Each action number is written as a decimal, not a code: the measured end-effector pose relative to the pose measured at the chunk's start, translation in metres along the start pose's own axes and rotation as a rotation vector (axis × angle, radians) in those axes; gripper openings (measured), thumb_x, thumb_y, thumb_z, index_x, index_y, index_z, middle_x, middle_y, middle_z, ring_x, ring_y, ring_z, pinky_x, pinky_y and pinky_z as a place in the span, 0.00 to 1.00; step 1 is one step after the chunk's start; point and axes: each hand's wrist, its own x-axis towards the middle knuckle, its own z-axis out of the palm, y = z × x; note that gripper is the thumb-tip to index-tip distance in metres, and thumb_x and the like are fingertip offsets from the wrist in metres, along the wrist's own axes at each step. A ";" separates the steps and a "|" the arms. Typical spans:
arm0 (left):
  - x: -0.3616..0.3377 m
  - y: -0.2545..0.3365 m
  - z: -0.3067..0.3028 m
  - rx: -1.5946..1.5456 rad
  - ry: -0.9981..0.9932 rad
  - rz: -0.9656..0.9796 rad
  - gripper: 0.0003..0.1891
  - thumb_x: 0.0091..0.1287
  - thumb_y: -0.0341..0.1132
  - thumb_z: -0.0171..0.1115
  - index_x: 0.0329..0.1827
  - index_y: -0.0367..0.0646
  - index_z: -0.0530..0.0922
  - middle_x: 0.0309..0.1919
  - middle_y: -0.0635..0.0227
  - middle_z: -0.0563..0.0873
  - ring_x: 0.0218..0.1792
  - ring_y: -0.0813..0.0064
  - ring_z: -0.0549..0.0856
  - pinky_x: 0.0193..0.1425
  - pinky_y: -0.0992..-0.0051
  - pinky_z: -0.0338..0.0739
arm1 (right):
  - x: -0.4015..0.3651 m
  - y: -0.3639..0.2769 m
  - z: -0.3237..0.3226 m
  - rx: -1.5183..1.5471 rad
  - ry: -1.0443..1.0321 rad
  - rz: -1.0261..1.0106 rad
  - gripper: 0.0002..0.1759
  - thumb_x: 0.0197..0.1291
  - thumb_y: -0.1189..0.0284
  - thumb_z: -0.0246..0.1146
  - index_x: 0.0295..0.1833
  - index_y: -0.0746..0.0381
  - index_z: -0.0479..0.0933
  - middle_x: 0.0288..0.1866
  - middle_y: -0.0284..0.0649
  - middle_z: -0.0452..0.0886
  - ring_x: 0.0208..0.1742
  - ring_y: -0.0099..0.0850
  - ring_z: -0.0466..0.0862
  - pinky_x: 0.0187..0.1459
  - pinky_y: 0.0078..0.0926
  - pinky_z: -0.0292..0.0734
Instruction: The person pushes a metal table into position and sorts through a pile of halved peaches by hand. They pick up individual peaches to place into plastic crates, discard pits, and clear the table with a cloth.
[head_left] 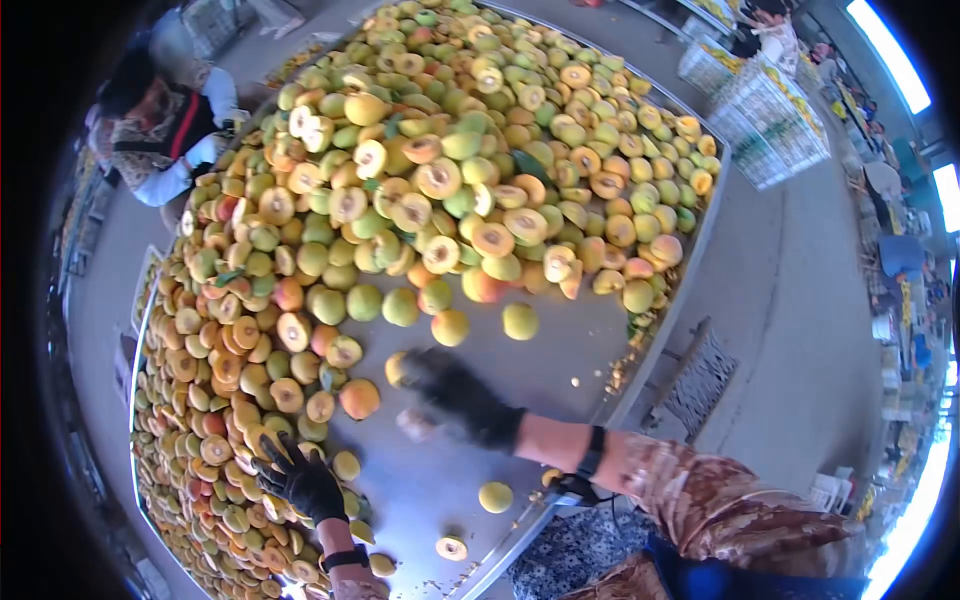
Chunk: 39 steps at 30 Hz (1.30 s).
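Right hand [460,400] motion-smeared inside worktop's [580,360] near edge; we can't tell its grip. Pale blur [417,424] beside it, we can't identify. Bottom frame crops worktop's lower corner.

yellow-green peaches [410,212], many halved, heaped, some loose

Brightly lit, with white, blown-out glare from window-like panels [888,55] along the right edge. Shines bluish off the bare metal table [590,380]. Curves like a fisheye, darkening to black toward the corners. Shows the heaped fruit [438,178] fairly crisp; smears the right gloved hand [465,400] with motion blur.
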 end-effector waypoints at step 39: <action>0.049 0.171 0.007 -0.620 0.159 0.386 0.36 0.66 0.60 0.68 0.76 0.62 0.70 0.79 0.58 0.61 0.78 0.28 0.57 0.74 0.23 0.54 | 0.333 0.172 0.012 -0.542 -0.110 0.086 0.30 0.69 0.61 0.58 0.71 0.69 0.71 0.74 0.59 0.70 0.77 0.57 0.65 0.76 0.55 0.59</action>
